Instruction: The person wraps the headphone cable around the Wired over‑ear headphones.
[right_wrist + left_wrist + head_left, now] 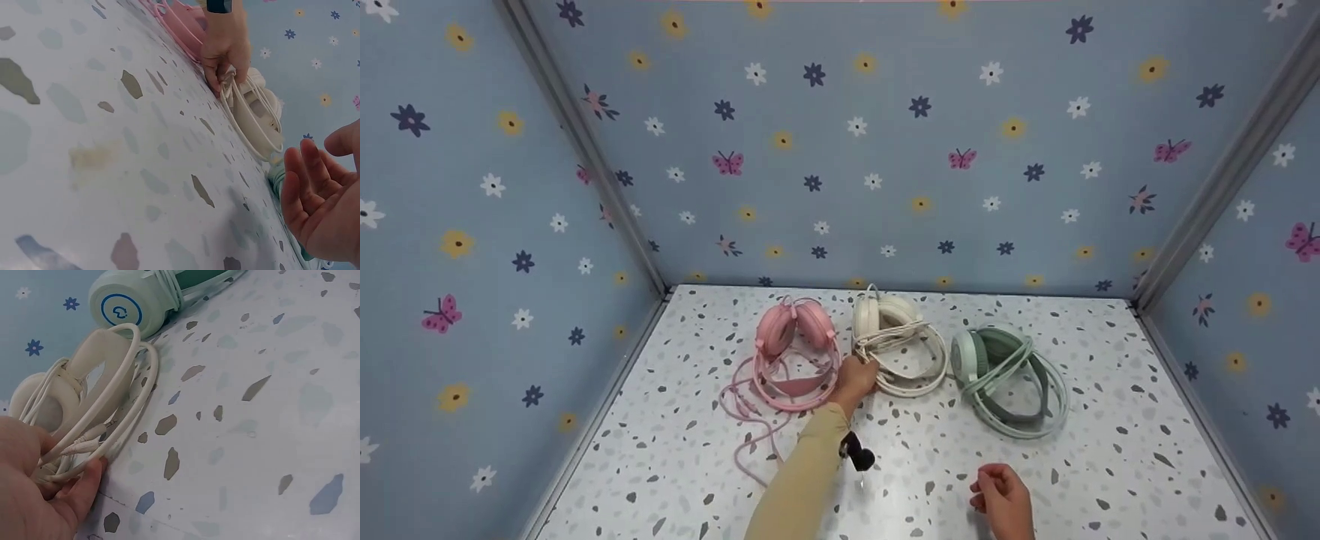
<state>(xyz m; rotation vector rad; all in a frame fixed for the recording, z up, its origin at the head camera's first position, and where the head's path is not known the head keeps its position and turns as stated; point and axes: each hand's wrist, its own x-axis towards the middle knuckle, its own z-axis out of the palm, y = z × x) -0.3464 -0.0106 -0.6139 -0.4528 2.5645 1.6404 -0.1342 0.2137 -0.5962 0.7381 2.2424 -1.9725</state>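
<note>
White over-ear headphones (909, 390) lie at the middle of the back of the table, their cable wound round the headband. My left hand (856, 379) grips their left side. In the left wrist view its thumb and fingers (84, 495) curl round the white headband and cable (121, 382), near the cable's plugs. My right hand (1003, 496) hovers near the front of the table, its fingers loosely curled with nothing in them. In the right wrist view the right palm (332, 214) shows bare.
Pink headphones (795, 405) lie to the left, with their loose cable (750, 442) trailing toward the front. Green headphones (1012, 431) with a wound cable lie to the right. Flowered walls (855, 180) enclose the speckled table (675, 465) at the back and both sides.
</note>
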